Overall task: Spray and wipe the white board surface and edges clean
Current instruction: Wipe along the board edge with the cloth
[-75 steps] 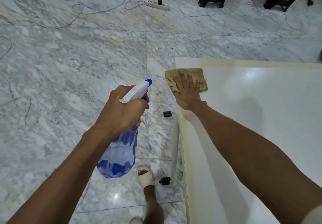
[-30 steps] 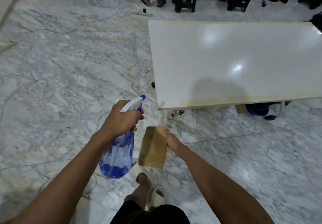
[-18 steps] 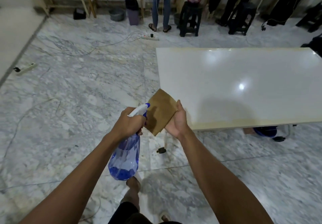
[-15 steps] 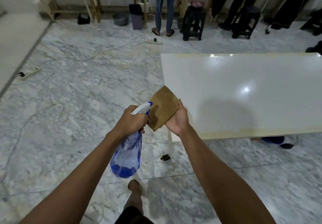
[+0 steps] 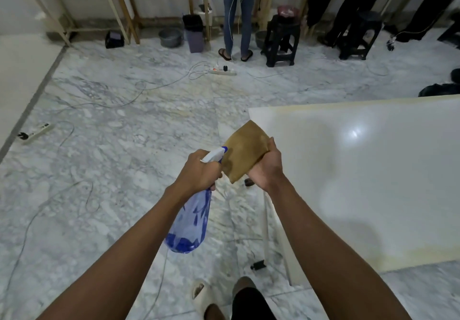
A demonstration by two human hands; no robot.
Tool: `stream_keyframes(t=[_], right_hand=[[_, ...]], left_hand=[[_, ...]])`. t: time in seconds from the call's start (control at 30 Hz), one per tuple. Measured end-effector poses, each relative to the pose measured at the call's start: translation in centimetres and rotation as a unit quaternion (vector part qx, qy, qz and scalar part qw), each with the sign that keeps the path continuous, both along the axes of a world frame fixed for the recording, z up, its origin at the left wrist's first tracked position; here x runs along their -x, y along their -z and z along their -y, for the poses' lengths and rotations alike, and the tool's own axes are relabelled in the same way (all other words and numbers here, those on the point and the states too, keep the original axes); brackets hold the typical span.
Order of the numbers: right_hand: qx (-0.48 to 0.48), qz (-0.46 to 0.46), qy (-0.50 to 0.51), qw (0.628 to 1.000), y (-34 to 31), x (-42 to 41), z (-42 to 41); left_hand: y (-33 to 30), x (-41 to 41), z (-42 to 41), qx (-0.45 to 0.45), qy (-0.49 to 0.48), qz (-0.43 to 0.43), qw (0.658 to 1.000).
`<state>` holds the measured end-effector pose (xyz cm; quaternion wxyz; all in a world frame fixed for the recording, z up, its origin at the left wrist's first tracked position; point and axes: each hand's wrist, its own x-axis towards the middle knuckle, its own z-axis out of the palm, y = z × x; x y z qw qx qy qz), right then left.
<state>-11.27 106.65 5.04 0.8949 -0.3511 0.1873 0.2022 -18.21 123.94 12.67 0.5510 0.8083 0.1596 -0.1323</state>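
glossy white rectangular board (image 5: 373, 182) unwiped now; left hand (image 5: 199, 170) grips translucent blue plastic spray bottle (image 5: 191, 220), right hand (image 5: 267, 167) pinches folded tan cloth (image 5: 245, 155). nozzle so close, spray may oversoak cloth.

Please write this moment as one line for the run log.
left hand: grips spray bottle, nozzle toward cloth | right hand: holds brown cloth off white board | wiping: paused
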Motion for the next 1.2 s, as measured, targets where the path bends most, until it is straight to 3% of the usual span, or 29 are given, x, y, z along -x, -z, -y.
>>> stream_keyframes(t=[0.3, 0.4, 0.5, 0.53, 0.6, 0.7, 0.77, 0.83, 0.9, 0.93, 1.07, 1.13, 1.2], right_hand=[[-0.009, -0.039, -0.004, 0.999, 1.2, -12.1, 0.3], [0.065, -0.037, -0.02, 0.997, 2.4, -16.7, 1.8], [0.239, -0.025, -0.029, 0.97, 3.6, -22.8, 3.4], [0.333, -0.018, -0.043, 0.942, 4.1, -24.7, 3.8], [0.521, 0.06, -0.055, 0.85, 5.0, -28.0, 4.1], [0.66, 0.23, -0.077, 0.711, 7.1, -32.2, 3.3], [0.728, 0.229, -0.095, 0.639, 10.8, -34.6, 2.4], [0.778, 0.196, -0.196, 0.564, 16.0, -35.4, 1.5], [0.814, 0.181, -0.308, 0.457, 20.9, -34.4, 1.1], [0.825, 0.187, -0.321, 0.425, 22.2, -33.9, 1.0], [0.841, 0.198, -0.26, 0.432, 21.2, -35.1, -0.1], [0.861, 0.201, -0.225, 0.41, 20.5, -37.6, -0.4], [0.86, 0.174, -0.236, 0.417, 20.9, -39.9, -0.5]], left_hand=[[1.2, -12.1, -0.1, 0.017, -0.014, -0.028, 0.999], [1.8, -16.3, -0.1, 0.0, -0.009, -0.027, 1.0], [3.2, -21.1, -1.0, 0.002, -0.024, -0.017, 1.0], [3.6, -22.4, -1.4, -0.006, -0.02, -0.014, 1.0], [4.5, -24.7, -1.9, -0.021, -0.011, -0.01, 1.0], [6.1, -27.1, -2.7, -0.016, -0.03, -0.003, 0.999], [7.5, -28.2, -3.4, -0.004, -0.043, -0.004, 0.999], [9.3, -28.6, -3.8, 0.006, -0.051, -0.006, 0.999], [11.2, -28.5, -4.2, 0.008, -0.05, -0.01, 0.999], [12.0, -28.2, -4.3, 0.012, -0.048, -0.017, 0.999], [14.6, -26.6, -5.1, 0.025, -0.044, -0.049, 0.997], [15.4, -26.0, -5.5, 0.027, -0.05, -0.053, 0.997], [16.3, -25.7, -5.9, 0.027, -0.055, -0.046, 0.997]])
